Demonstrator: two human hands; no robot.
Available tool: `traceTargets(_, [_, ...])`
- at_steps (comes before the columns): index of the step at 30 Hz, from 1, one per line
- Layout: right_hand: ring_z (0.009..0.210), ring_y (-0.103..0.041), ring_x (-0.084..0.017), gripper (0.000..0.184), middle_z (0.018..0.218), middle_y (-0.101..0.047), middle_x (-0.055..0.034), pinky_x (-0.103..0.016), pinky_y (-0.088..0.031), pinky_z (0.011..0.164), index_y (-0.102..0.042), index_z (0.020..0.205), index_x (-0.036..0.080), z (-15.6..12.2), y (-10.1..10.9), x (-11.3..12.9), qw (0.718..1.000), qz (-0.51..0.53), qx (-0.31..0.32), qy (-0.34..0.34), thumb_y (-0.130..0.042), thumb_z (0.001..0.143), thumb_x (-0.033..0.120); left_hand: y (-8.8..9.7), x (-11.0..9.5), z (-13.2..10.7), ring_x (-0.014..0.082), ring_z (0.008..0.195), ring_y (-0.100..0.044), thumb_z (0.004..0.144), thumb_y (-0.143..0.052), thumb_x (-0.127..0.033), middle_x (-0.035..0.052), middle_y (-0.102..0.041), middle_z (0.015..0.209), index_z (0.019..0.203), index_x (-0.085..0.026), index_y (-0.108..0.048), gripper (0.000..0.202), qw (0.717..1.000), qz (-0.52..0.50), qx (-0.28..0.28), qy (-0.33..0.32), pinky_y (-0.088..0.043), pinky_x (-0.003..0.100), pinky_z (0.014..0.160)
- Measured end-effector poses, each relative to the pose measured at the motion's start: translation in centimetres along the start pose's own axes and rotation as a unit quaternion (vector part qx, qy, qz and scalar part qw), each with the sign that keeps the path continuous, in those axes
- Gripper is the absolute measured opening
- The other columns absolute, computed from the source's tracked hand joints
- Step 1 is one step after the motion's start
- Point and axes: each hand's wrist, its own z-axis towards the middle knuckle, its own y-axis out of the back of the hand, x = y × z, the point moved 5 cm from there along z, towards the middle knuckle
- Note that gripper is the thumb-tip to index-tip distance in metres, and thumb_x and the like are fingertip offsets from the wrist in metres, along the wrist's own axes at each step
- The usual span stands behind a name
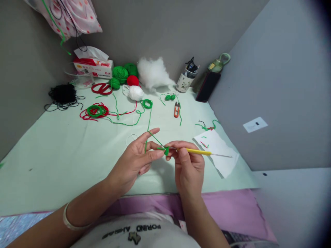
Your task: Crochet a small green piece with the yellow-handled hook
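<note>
Between thumb and fingers, my left hand (137, 155) pinches a small green crochet piece (167, 151). Green yarn (149, 119) runs from the table up over its raised index finger and down to the piece. My right hand (190, 165) grips a crochet hook (198, 151) with a yellow handle, held nearly level. The hook's thin metal front end meets the green piece, and its tip is hard to make out there. A second metal end sticks out to the right. Both hands are close together above the table's front part.
Along the back stand a tissue box (95, 67), green yarn balls (120, 74), white stuffing (153, 74), a pen jar (186, 79) and a phone (209, 86) against a bottle (217, 64). Red scissors (102, 89), orange snips (177, 110), black yarn (62, 93) and white paper (218, 151) lie around.
</note>
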Motion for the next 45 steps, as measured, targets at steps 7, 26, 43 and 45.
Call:
traceTargets(7, [0.068, -0.073, -0.013, 0.013, 0.09, -0.083, -0.0034, -0.026, -0.062, 0.061, -0.082, 0.094, 0.025, 0.4, 0.0, -0.1, 1.0, 0.019, -0.005, -0.009, -0.074, 0.097, 0.035, 0.2, -0.2, 0.0, -0.0024, 0.045, -0.038, 0.083, -0.09, -0.026, -0.0045, -0.064, 0.092, 0.142, -0.023, -0.064, 0.064, 1.0, 0.014, -0.007, -0.012, -0.028, 0.015, 0.041])
traceTargets(26, [0.064, -0.069, -0.013, 0.008, 0.081, -0.079, -0.0002, -0.025, -0.06, 0.06, -0.08, 0.087, 0.024, 0.2, -0.4, -1.0, 0.997, 0.049, -0.014, -0.064, -0.085, 0.085, 0.03, 0.0, -0.1, -0.1, 0.0026, 0.053, -0.043, 0.083, -0.089, -0.024, -0.005, -0.059, 0.085, 0.121, -0.024, -0.079, 0.039, 0.998, 0.001, -0.016, -0.055, -0.038, 0.016, 0.047])
traceTargets(43, [0.083, -0.074, -0.015, 0.019, 0.084, -0.078, 0.0009, -0.026, -0.062, 0.072, -0.078, 0.086, 0.026, -0.4, -0.7, -0.3, 0.998, -0.003, -0.051, 0.036, -0.078, 0.084, 0.007, -0.2, 0.5, -0.4, 0.0037, 0.052, -0.047, 0.082, -0.09, -0.026, -0.0054, -0.063, 0.084, 0.122, -0.024, -0.076, 0.043, 0.996, 0.042, -0.027, -0.069, -0.042, 0.017, 0.048])
traceTargets(45, [0.085, -0.075, -0.016, 0.021, 0.086, -0.078, 0.0003, -0.028, -0.062, 0.072, -0.078, 0.087, 0.027, -0.5, -0.7, 0.1, 0.995, -0.039, -0.056, 0.071, -0.077, 0.086, 0.006, -0.2, 0.4, -0.5, 0.0038, 0.051, -0.048, 0.082, -0.09, -0.026, -0.0052, -0.063, 0.084, 0.124, -0.025, -0.075, 0.044, 0.996, 0.046, -0.026, -0.068, -0.043, 0.018, 0.049])
